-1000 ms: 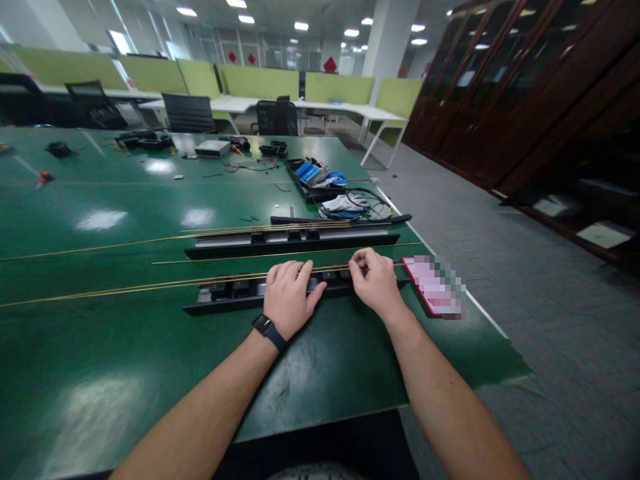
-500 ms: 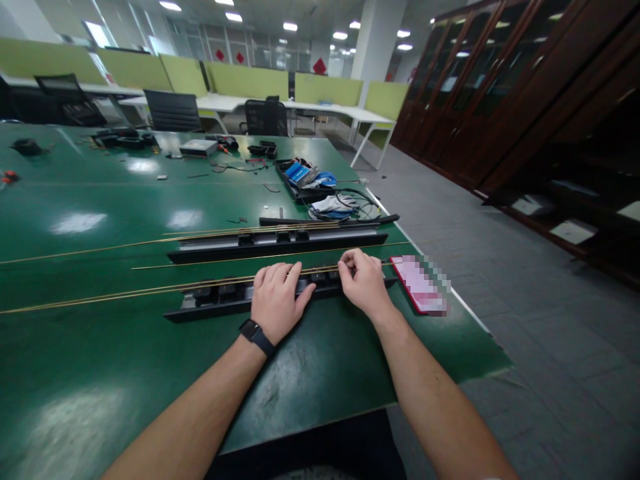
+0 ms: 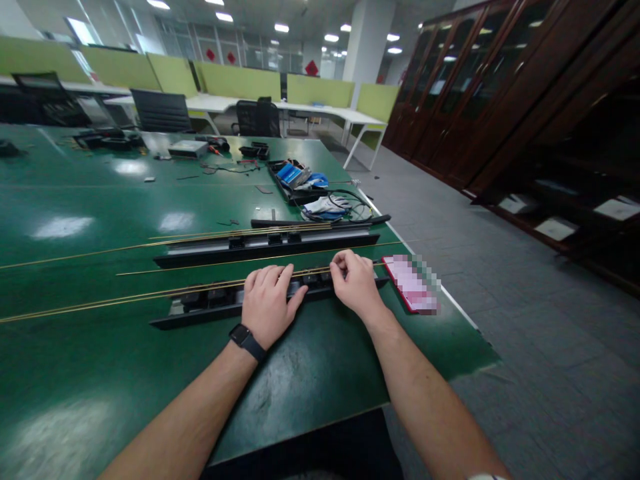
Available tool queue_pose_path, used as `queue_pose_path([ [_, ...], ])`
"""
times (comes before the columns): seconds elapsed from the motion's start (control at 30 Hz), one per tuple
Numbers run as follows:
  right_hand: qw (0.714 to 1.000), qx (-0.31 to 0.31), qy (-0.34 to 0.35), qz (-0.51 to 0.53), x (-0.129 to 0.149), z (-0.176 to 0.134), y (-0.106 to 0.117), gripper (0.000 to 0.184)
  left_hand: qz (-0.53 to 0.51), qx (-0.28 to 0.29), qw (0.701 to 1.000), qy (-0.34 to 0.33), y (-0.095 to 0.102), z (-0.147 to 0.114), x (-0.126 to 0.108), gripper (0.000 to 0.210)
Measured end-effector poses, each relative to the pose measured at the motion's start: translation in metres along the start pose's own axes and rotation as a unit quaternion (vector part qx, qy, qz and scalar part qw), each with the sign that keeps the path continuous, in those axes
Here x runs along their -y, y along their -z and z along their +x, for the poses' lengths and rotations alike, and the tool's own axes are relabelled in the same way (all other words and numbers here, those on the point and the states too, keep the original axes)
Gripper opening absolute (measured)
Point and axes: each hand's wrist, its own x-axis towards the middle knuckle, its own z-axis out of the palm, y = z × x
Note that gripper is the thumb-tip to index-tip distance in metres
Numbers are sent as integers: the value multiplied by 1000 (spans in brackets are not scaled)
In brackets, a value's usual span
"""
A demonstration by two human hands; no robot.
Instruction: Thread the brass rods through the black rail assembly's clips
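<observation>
resting your left hand [image 3: 267,303] palm-down over the nearer black channel [image 3: 200,319], you have its fingers lightly spread and the thumb well out; whether the fingertips press on anything beneath, you cannot tell from here. your right hand [image 3: 355,283] is curled in, thumb and fingertip pinched together on the gold rods [image 3: 125,295], though how many it has hold of is hidden. those rods lie along the channel, over its dark blocks [image 3: 217,291], and run out of view to the left. they should be light and springy, smooth enough to slip or roll under a loose pinch, and so long that the free ends could whip or bend; take hold close to where they meet the channel and steady them further along. the channel looks rigid and probably light, best held by its long outer walls. to the right lies a red-edged phone-like slab [image 3: 413,287], near the rods' end. beyond, a single gold rod [image 3: 200,265] lies between the two channels, then the farther channel [image 3: 270,250], with more rods along it, and gloves [image 3: 327,205] behind.
</observation>
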Motion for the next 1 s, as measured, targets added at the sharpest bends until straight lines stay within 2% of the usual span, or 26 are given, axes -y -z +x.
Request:
queue_pose_path([
  [1.0,1000,10,-16,-7,0,0,1,5,2,10,1000,3,1,0,0,45],
])
